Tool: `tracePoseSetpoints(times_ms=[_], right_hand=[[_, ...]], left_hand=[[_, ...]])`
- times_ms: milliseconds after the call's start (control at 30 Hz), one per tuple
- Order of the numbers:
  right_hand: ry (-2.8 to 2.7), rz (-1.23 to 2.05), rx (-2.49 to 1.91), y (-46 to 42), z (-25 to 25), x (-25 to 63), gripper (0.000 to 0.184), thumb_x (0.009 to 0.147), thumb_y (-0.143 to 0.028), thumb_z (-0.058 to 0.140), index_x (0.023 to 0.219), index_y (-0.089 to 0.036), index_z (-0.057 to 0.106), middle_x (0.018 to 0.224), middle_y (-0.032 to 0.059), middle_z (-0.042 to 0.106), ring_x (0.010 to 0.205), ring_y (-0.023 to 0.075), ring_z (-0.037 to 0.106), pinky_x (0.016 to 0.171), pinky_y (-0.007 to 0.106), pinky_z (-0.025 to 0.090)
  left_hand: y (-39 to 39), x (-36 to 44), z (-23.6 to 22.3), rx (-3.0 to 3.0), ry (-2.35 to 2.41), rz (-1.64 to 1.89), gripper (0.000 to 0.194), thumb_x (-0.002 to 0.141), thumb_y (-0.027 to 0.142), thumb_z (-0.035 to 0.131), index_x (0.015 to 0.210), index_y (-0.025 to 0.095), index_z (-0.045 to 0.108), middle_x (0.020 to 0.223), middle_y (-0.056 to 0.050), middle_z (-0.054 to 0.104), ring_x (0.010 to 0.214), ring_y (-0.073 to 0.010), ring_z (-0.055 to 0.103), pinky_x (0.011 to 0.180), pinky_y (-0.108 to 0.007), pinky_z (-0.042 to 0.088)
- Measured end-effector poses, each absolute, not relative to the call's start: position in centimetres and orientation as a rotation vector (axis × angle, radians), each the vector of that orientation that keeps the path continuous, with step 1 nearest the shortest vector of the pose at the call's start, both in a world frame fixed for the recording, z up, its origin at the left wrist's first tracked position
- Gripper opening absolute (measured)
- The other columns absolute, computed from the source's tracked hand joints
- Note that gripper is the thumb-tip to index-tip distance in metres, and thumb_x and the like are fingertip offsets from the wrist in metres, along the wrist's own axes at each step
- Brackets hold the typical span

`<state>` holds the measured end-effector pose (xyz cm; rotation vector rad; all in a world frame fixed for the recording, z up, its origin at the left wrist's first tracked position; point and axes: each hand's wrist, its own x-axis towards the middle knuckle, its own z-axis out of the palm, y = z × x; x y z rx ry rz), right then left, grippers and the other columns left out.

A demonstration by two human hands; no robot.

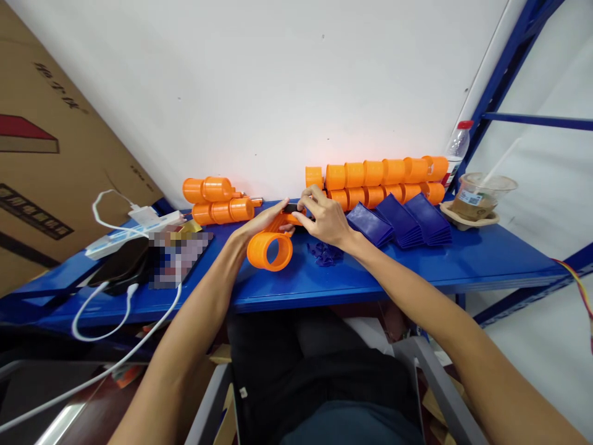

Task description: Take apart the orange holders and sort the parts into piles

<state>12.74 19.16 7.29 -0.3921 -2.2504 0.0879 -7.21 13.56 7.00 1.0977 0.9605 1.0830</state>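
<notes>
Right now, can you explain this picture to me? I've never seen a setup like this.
There's no machine here: these are a person's own bare hands, seen by a camera worn on the head, looking forward and down. The left hand holds an orange plastic piece with a ring-shaped end. The right hand has its fingers bent at a black part; their exact grip is hard to see. On the blue table, similar orange pieces stand stacked in two groups, near dark-blue flat sheets and small blue scraps. A drink cup is at right, a power strip at left.
</notes>
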Motion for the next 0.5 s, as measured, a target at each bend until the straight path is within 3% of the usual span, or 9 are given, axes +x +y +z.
tracePoseSetpoints(times_ms=[267, 367, 500], right_hand=[[-2.155, 0.225, -0.428, 19.2, 7.5, 12.4, 0.011, 0.099, -0.022, 0.058, 0.089, -0.02, 0.062, 0.094, 0.0053, 0.066, 0.075, 0.0161, 0.058, 0.076, 0.03, 0.044], [-1.96, 0.308, -0.519, 19.8, 8.5, 13.0, 0.012, 0.099, -0.024, 0.056, 0.088, -0.022, 0.059, 0.095, 0.0044, 0.066, 0.079, 0.0159, 0.06, 0.079, 0.03, 0.047], [-1.794, 0.352, -0.634, 21.2, 10.0, 14.4, 0.01, 0.098, -0.025, 0.055, 0.089, -0.023, 0.059, 0.093, 0.0036, 0.066, 0.083, 0.0171, 0.061, 0.079, 0.033, 0.049]], left_hand=[[13.6, -7.4, 6.9, 1.06, 1.032, 1.16, 0.05, 0.095, 0.064, 0.065, 0.076, 0.019, 0.063, 0.05, -0.001, 0.049, 0.045, -0.0181, 0.056, 0.046, -0.026, 0.046], [13.8, -7.8, 7.9, 0.924, 1.042, 1.394, 0.044, 0.101, 0.058, 0.061, 0.089, 0.017, 0.07, 0.056, -0.002, 0.057, 0.043, -0.0142, 0.053, 0.047, -0.024, 0.048], [14.0, -9.1, 9.1, 0.673, 1.031, 1.768, 0.038, 0.109, 0.048, 0.048, 0.105, 0.018, 0.071, 0.075, -0.004, 0.071, 0.051, -0.013, 0.061, 0.054, -0.023, 0.053]])
